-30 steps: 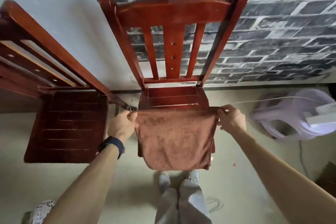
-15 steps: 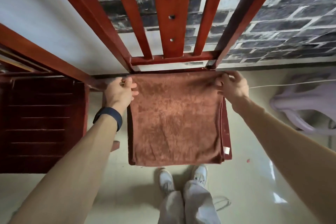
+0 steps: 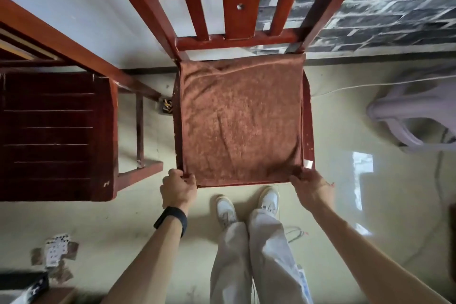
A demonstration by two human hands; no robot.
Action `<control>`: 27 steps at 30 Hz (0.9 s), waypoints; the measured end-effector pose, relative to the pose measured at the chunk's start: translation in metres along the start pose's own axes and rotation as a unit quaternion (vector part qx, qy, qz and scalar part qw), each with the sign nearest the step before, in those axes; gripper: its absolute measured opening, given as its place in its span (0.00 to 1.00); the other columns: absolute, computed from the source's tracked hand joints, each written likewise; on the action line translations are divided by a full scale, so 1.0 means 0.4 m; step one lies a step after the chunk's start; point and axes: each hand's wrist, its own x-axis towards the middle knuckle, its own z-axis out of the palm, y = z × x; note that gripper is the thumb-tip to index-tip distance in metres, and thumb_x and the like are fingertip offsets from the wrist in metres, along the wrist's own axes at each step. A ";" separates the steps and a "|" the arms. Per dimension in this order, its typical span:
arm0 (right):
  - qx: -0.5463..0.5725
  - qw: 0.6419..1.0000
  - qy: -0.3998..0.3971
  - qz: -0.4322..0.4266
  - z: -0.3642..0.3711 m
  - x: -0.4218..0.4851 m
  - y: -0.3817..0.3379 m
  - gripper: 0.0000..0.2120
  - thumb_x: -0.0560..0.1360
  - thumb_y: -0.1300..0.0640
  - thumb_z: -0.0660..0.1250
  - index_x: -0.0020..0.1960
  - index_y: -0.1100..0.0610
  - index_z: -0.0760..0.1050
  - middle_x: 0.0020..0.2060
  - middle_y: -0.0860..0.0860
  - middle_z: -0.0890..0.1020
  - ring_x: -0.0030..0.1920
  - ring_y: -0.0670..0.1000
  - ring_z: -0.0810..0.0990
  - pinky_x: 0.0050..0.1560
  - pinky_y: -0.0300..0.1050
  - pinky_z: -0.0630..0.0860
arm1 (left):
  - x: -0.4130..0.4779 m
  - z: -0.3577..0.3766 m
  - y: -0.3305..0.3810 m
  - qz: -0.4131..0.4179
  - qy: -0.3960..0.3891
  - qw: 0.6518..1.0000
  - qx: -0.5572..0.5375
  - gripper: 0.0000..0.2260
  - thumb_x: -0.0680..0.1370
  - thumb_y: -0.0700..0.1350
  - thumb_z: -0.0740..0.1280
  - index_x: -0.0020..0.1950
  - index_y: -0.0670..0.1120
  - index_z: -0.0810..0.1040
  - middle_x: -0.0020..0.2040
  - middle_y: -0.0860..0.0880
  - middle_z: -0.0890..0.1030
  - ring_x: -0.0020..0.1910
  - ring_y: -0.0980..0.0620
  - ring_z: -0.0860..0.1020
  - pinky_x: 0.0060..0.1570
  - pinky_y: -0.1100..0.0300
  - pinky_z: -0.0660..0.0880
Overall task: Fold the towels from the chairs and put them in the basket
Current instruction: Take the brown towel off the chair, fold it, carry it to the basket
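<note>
So the brown towel (image 3: 240, 118) is lying flat on the seat of the red wooden chair (image 3: 308, 121), folded into a rough square that covers nearly the whole seat, and it stretches away from both hands toward the chair back. The left hand (image 3: 178, 190) is curled closed on the near left corner, fingers bunched around the edge of the cloth. The right hand (image 3: 311, 187) is on the near right corner, fingertips pinching it, right next to a small white tag (image 3: 308, 163) on the towel's edge. The hands are well apart, one at each front corner. There's a black wristband (image 3: 171, 220) on the left wrist. Left of the left hand sits a second chair (image 3: 56, 131), dark slatted seat. Between the arms you can see the person's pale trousers and white shoes (image 3: 246, 205) on the shiny floor (image 3: 345, 205).
</note>
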 end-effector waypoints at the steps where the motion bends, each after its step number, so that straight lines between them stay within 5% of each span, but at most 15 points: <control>1: 0.007 1.000 0.007 0.004 0.014 0.003 0.010 0.14 0.77 0.48 0.68 0.59 0.53 0.79 0.49 0.55 0.84 0.53 0.60 0.80 0.47 0.44 0.61 | -0.007 -0.001 0.001 0.005 0.006 1.000 0.000 0.09 0.77 0.50 0.69 0.50 0.46 0.76 0.53 0.41 0.82 0.55 0.37 0.79 0.54 0.50 0.75; 4: 0.036 0.999 0.032 0.008 0.037 0.016 0.023 0.11 0.77 0.50 0.69 0.57 0.53 0.78 0.51 0.57 0.84 0.53 0.59 0.80 0.48 0.43 0.61 | -0.011 -0.006 0.008 0.004 0.014 1.000 -0.025 0.10 0.79 0.50 0.67 0.40 0.49 0.73 0.49 0.42 0.83 0.51 0.39 0.80 0.50 0.53 0.74; 9: 0.119 0.990 0.080 0.000 0.039 0.003 0.026 0.11 0.76 0.52 0.69 0.55 0.57 0.78 0.52 0.59 0.83 0.53 0.61 0.80 0.56 0.51 0.74 | -0.017 -0.027 -0.018 -0.060 0.022 0.987 -0.146 0.09 0.79 0.52 0.67 0.51 0.47 0.80 0.51 0.55 0.79 0.50 0.50 0.76 0.48 0.60 0.69; 12: 0.122 0.990 0.070 0.004 0.035 -0.002 0.020 0.13 0.76 0.52 0.69 0.57 0.58 0.78 0.53 0.59 0.83 0.53 0.61 0.80 0.55 0.50 0.74 | -0.015 -0.021 -0.038 -0.058 0.000 0.984 -0.166 0.08 0.77 0.52 0.70 0.48 0.48 0.81 0.47 0.48 0.85 0.49 0.46 0.82 0.49 0.57 0.77; 18: 0.059 0.995 0.077 0.022 0.045 0.020 -0.008 0.16 0.76 0.54 0.69 0.59 0.63 0.76 0.52 0.60 0.82 0.60 0.63 0.76 0.57 0.53 0.72 | -0.027 0.005 -0.007 -0.007 0.011 0.998 -0.067 0.08 0.78 0.49 0.69 0.51 0.46 0.83 0.51 0.46 0.85 0.54 0.42 0.81 0.50 0.56 0.74; 22: 0.099 0.988 0.093 0.068 0.055 0.010 -0.036 0.15 0.76 0.56 0.67 0.59 0.63 0.71 0.47 0.58 0.79 0.51 0.61 0.78 0.50 0.50 0.72 | -0.014 0.023 0.005 -0.023 0.024 0.999 0.005 0.09 0.78 0.49 0.67 0.52 0.45 0.80 0.49 0.44 0.83 0.51 0.38 0.81 0.44 0.54 0.75; 27: 0.140 0.985 0.053 0.082 0.049 0.024 -0.037 0.10 0.70 0.57 0.65 0.49 0.58 0.80 0.38 0.55 0.84 0.42 0.60 0.84 0.37 0.44 0.78 | 0.002 0.025 0.021 -0.075 -0.007 0.996 -0.055 0.11 0.77 0.41 0.65 0.57 0.39 0.73 0.49 0.43 0.78 0.46 0.41 0.77 0.44 0.52 0.75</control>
